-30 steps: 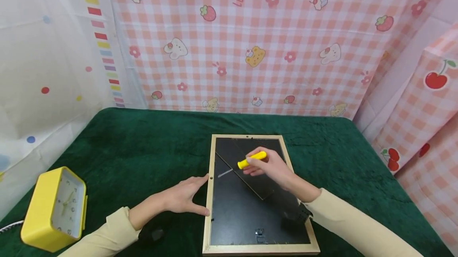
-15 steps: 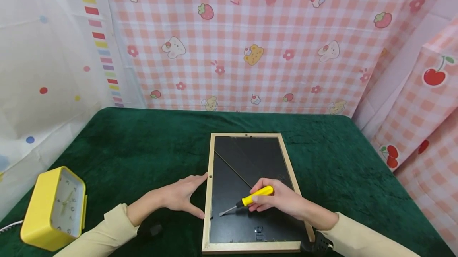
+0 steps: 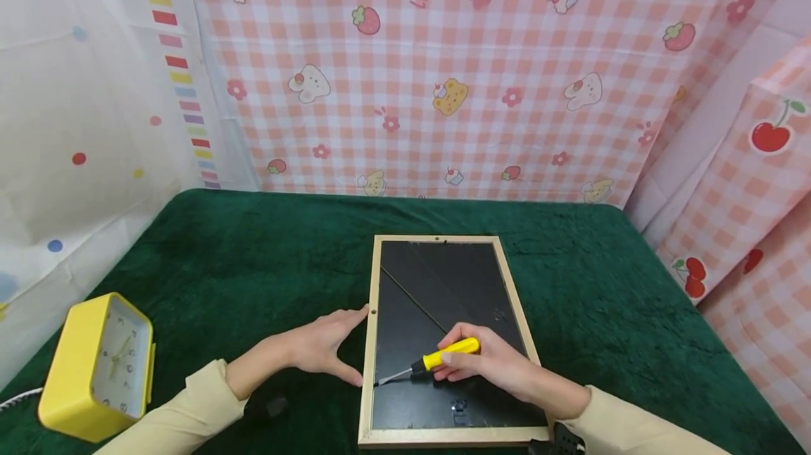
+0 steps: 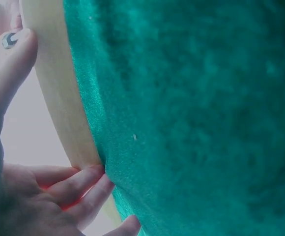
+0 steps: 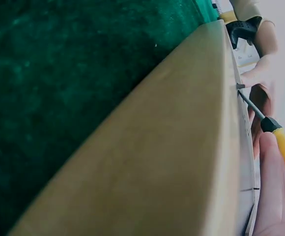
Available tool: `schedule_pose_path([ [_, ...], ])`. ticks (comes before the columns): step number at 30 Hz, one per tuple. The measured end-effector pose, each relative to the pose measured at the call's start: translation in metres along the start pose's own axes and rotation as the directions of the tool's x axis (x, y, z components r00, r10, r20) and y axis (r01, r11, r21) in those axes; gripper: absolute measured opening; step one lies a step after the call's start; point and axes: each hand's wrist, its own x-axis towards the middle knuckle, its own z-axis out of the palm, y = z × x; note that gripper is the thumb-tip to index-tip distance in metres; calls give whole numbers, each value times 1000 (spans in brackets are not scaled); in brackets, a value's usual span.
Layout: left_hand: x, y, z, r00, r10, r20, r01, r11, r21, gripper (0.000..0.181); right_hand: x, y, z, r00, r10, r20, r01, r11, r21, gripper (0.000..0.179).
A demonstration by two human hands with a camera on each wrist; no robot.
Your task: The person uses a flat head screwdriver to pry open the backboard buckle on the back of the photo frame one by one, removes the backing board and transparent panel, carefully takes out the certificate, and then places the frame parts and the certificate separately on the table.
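Observation:
A picture frame with a pale wooden rim (image 3: 443,437) lies face down, its black backing board (image 3: 412,342) upward. My left hand (image 3: 319,346) rests against the frame's left side, thumb and fingers spread and fairly straight; in the left wrist view its fingertips touch the wooden edge (image 4: 59,98). My right hand (image 3: 491,358) grips a flathead-looking screwdriver (image 3: 451,354) by its yellow handle. The blade points left and slopes down, its tip right at a small black tab (image 3: 376,384) on the inner left edge. In the right wrist view the screwdriver's shank (image 5: 253,105) reaches that tab.
A yellow alarm clock (image 3: 72,370) with a cord stands at the left. Dark green cloth (image 3: 272,251) covers the table. A metal hanger (image 3: 459,409) sits low on the backing, and a seam line runs across it. A pink checked curtain (image 3: 532,53) hangs behind.
My right hand has brought the screwdriver down and toward the frame's lower left, its tip moving onto the small black tab. My left hand has stayed at the left edge.

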Motion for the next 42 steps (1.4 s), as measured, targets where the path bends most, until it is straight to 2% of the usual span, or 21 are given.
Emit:
schedule_pose_path([
  [12,0,2,-1,1000,8,-3,-8,1000,-7,107,1,1,1,1000,-13,26,12,1000,6,26],
  [26,1,0,0,999,30,-12,-29,999,13,108,1,6,2,1000,0,10,0,1000,19,29],
  [35,-1,1,1,1000,4,-30,-2,999,43,107,6,5,1,1000,-11,7,11,1000,-14,30],
  [42,0,2,0,999,8,-39,-7,999,50,106,3,5,3,1000,-20,-19,20,1000,-14,30],
])
